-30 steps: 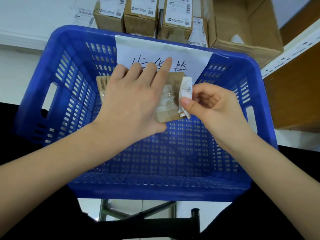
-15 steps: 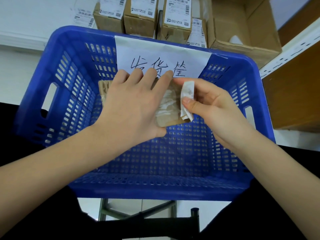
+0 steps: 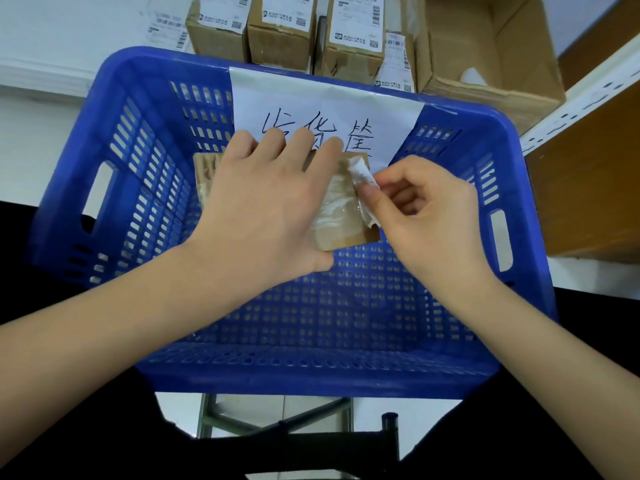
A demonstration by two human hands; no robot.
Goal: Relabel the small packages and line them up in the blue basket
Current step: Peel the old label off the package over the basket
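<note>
A: Figure legend, head view. What holds the small cardboard package (image 3: 341, 233), and why there?

B: The left hand (image 3: 266, 202) lies flat across it, fingers (image 3: 304, 140) straight and together, pressing it in place above the far half of the blue basket (image 3: 104, 109). Whether the package rests on the basket's floor or is held above it cannot be told. The pressing hand probably serves as a brace, so the package stays put under a pull.

A: And the other hand?

B: The right hand (image 3: 429, 216) pinches a crumpled white label (image 3: 363, 181) between thumb and curled fingers, at the package's right edge. Judged from the shiny, whitish residue on the cardboard beside it, the old label is being peeled away; the relabel step is in hand, and no package is lined up yet.

A: The surroundings?

B: A white paper sign (image 3: 325, 109) with 3 handwritten characters hangs over the basket's far wall. Beyond it stand 4 labelled brown cartons (image 3: 284, 29), just beside an open cardboard box (image 3: 485, 46). These sit on a pale worktop (image 3: 69, 36). At right, a white perforated shelf upright (image 3: 581, 88) edges a brown panel. Below the basket, a dark metal frame (image 3: 277, 420) shows against a light floor
</note>
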